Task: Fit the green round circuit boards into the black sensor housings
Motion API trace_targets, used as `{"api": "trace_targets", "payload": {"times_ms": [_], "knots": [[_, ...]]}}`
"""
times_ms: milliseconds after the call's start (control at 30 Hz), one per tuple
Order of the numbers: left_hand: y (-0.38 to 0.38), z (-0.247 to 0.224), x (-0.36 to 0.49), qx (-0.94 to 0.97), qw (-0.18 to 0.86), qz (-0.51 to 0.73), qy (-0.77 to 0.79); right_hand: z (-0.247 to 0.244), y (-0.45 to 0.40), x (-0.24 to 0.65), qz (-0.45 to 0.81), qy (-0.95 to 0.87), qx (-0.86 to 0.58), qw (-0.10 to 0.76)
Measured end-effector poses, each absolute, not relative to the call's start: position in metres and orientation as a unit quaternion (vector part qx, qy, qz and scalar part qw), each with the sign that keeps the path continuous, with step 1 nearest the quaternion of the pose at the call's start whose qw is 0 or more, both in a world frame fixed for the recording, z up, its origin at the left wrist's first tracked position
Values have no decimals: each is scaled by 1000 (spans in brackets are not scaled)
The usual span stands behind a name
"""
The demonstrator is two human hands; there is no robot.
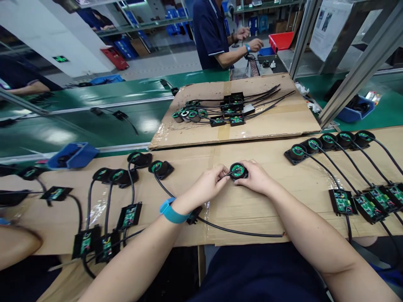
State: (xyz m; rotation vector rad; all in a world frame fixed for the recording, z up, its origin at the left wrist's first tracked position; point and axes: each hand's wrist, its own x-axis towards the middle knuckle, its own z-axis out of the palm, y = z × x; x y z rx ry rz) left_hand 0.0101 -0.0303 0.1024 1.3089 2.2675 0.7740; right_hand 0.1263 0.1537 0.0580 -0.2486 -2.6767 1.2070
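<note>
My right hand [255,178] is wrapped round a round black housing [238,171] with a green circuit board and small coloured wires inside. Its open face is turned up. Closed in a pinch, my left hand [210,181] grips a black cable [232,172] at the left rim of this housing. A blue band [171,211] circles my left wrist. Partly hidden under my left forearm is a small black box [194,214]. From it a black cable [242,232] runs right along the cardboard's front edge and ends in bare wire tips.
Several wired housings [297,152] with circuit-board boxes [342,201] line the right; similar units [121,176] lie left. More assemblies [231,109] rest on a raised cardboard sheet [201,134] behind. A blue bin [73,155] sits back left. A co-worker [209,37] stands across; another person's arm [19,243] is at left.
</note>
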Motion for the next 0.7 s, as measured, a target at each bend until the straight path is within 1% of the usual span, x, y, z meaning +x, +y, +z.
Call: {"api": "trace_targets", "payload": {"times_ms": [67, 133, 200, 267, 400, 500, 633, 700], "knots": [[-29, 102, 14, 471, 180, 283, 816, 58, 154, 127, 428, -895, -80, 98], [-23, 100, 21, 486, 140, 281, 816, 56, 162, 128, 486, -867, -76, 84], [-15, 96, 31, 506, 108, 272, 811, 54, 175, 128, 554, -825, -96, 61], [-5, 92, 40, 510, 91, 243, 820, 51, 190, 128, 587, -797, -131, 54], [4, 91, 46, 495, 64, 178, 848, 46, 204, 123, 562, -802, -183, 89], [-6, 97, 36, 506, 31, 199, 839, 43, 201, 120, 537, -812, -206, 101], [-25, 99, 10, 446, -72, 223, 864, 45, 195, 120, 501, -831, -220, 100], [-31, 97, 1, 419, -56, 198, 884, 49, 192, 122, 483, -841, -221, 100]]}}
